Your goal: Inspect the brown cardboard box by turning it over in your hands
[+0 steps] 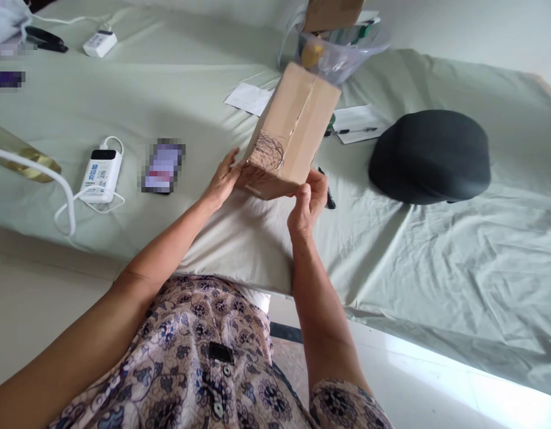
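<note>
A brown cardboard box [297,116] with dark scribbled lines near its lower left corner is tilted over the bed, its long side running away from me. At that corner, my left hand [222,180] steadies the box from the side, fingers fairly straight. My right hand [309,205] pinches the near right edge, by a flap, between thumb and fingers. Just beyond my right hand lies a black pen-like object [331,196], partly hidden. The underside of the box is out of sight.
A dark rounded case or cushion [430,156] sits to the right. Behind are papers [249,98], a pen [367,129] and a clear plastic basket [347,56] of items. Leftward lie a phone [163,167], a white power bank [102,176] with cable, and a white adapter [99,43].
</note>
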The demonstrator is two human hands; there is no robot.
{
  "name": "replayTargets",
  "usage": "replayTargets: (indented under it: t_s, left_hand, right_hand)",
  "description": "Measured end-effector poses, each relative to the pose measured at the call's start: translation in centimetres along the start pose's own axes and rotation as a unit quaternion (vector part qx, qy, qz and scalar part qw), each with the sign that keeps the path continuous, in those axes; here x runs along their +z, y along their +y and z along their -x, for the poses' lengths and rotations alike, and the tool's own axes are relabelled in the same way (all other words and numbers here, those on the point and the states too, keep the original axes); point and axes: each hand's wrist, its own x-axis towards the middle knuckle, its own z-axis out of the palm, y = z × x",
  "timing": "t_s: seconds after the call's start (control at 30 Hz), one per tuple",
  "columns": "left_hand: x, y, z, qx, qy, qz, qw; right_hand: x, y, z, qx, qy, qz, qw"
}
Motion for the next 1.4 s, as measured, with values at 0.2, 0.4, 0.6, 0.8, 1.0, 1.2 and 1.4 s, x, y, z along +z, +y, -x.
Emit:
replayTargets:
  t_s: [0.2, 0.4, 0.6, 0.8, 1.0, 1.2, 1.4]
  left_hand:
    - [1.0, 1.0, 1.0, 0.074, -0.055, 0.009, 0.996]
    - [1.2, 2.0, 1.8, 0.102, -0.103, 0.03, 0.989]
    - [1.1, 1.4, 1.3, 0.103, -0.048, 0.026, 0.993]
    - [0.3, 1.7, 0.9, 0.128, -0.012, 0.005, 0.992]
    - [0.0, 1.8, 0.8, 0.131, -0.009, -0.04, 0.99]
    - [-0.2, 1.1, -0.1, 0.126, 0.09, 0.007, 0.988]
    - [-0.7, -0.4, -1.3, 0.069, 0.14, 0.078, 0.985]
  right_hand:
    - [-0.1, 0.5, -0.1, 0.057, 0.024, 0.023, 0.998]
    - [-0.2, 1.3, -0.2, 0.06, -0.019, 0.015, 0.998]
    - [-0.3, 2.1, -0.3, 0.064, -0.08, 0.016, 0.995]
    - [-0.2, 2.9, -0.2, 0.065, -0.147, 0.026, 0.987]
    - [-0.7, 3.0, -0.1, 0.025, -0.191, 0.104, 0.976]
    - [-0.8, 2.8, 0.0, -0.05, -0.228, 0.17, 0.957]
    - [-0.7, 2.8, 0.0, -0.153, -0.23, 0.244, 0.93]
